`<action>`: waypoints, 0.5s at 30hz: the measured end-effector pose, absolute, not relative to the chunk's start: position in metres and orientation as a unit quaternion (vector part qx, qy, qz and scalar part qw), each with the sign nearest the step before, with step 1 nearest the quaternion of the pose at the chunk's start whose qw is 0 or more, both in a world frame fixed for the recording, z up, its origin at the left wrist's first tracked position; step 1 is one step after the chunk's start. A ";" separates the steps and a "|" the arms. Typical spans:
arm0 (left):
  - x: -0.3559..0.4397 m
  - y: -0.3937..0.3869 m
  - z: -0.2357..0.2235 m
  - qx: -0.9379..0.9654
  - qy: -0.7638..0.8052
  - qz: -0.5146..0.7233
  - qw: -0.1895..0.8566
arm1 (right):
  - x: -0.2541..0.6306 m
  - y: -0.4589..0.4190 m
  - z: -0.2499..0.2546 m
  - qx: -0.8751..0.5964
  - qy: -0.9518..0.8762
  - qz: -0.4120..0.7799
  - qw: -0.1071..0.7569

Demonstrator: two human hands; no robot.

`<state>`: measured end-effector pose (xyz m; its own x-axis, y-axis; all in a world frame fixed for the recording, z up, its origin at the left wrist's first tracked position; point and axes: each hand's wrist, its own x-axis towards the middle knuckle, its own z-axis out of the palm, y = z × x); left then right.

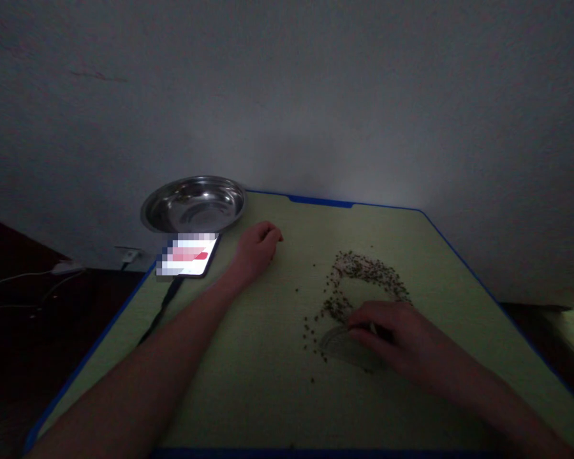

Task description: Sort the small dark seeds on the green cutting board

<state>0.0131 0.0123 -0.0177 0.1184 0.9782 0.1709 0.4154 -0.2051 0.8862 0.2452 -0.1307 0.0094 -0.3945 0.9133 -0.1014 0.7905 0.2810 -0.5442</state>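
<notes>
Many small dark seed-like grains (370, 269) lie scattered in a rough ring on the green table. My right hand (395, 331) is low over the ring's near side, its thumb and fingers pinched on a clear, see-through piece with a curved edge (335, 344). Dim light hides what kind of thing it is, and my hand covers part of it. A few loose grains lie around its left side. My left hand (258, 247) rests on the table left of the grains, fingers curled in, with nothing visible in them.
A wide steel basin (196, 220) stands at the table's back left corner. In front of it lies a lit phone (191, 256) with a dark cable or strap (165, 306) running toward the left edge. Blue edging (320, 201) borders the table, with a wall behind.
</notes>
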 end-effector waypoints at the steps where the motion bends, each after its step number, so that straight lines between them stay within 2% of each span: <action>1: 0.013 0.012 -0.018 0.662 0.525 0.405 0.349 | 0.242 -0.130 0.010 -0.539 -0.792 0.259 0.121; 15: 0.013 0.013 -0.018 0.664 0.523 0.408 0.344 | 0.249 -0.131 0.007 -0.587 -0.765 0.214 0.156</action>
<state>0.0131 0.0125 -0.0181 0.1193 0.9759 0.1826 0.4137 -0.2160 0.8844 0.2488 -0.1306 0.0073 -0.2631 0.9647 -0.0136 0.8313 0.2195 -0.5107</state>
